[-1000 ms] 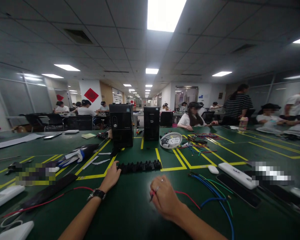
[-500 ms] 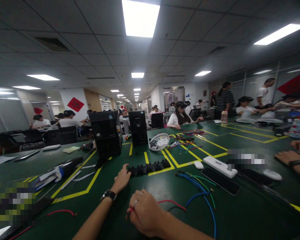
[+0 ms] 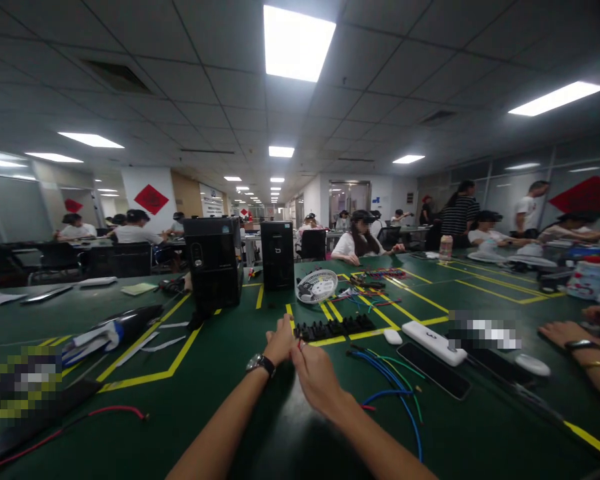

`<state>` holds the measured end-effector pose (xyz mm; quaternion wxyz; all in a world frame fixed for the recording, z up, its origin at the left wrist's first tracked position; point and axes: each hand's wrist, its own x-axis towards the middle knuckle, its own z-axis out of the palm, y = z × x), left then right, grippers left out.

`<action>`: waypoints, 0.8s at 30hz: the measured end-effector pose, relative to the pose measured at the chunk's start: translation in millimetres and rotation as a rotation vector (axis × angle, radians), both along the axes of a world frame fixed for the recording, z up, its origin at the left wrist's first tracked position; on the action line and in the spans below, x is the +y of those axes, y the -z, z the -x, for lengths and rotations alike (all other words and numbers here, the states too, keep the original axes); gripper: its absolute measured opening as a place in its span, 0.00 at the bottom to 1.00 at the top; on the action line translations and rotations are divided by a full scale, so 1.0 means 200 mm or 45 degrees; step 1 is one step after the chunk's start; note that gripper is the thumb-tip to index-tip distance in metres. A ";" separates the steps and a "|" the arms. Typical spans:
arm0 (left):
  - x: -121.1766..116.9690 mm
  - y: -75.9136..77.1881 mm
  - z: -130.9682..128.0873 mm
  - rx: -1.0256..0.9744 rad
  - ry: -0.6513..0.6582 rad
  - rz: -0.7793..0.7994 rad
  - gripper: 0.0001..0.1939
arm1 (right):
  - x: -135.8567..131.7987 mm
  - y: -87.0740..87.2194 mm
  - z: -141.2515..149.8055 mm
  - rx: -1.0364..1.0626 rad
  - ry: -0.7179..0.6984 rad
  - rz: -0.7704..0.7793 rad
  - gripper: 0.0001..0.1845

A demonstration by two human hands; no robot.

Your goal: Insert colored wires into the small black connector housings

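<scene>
A row of black terminal blocks (image 3: 336, 327) lies on the green table with yellow tape around it. At its left end, my left hand (image 3: 280, 341) is closed on the strip, its fingertips partly hidden by my other hand. My right hand (image 3: 316, 373) is pinched shut on a red wire (image 3: 368, 407), held close against my left fingers. A little red shows at the right fingertips, and the wire's other end comes out beyond the wrist. Several blue and green wires (image 3: 405, 393) curve over the table to the right of my hands.
Two black cases (image 3: 213, 263) and a white round basket-like cover (image 3: 317, 285) stand ahead. A power strip (image 3: 434, 343) and a phone (image 3: 434, 371) lie on the right, near a co-worker's hand (image 3: 567, 335). Another red wire (image 3: 115, 408) lies at left.
My right hand has moved forward with the red wire and now meets my left hand. The black terminal strip and my left hand have shifted to the right.
</scene>
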<state>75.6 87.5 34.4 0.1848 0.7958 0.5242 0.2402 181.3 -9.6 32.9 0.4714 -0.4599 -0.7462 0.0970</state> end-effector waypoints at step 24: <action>-0.78 -0.26 1.46 0.028 -0.253 0.172 0.25 | -0.06 0.07 0.21 0.127 -0.545 0.758 0.16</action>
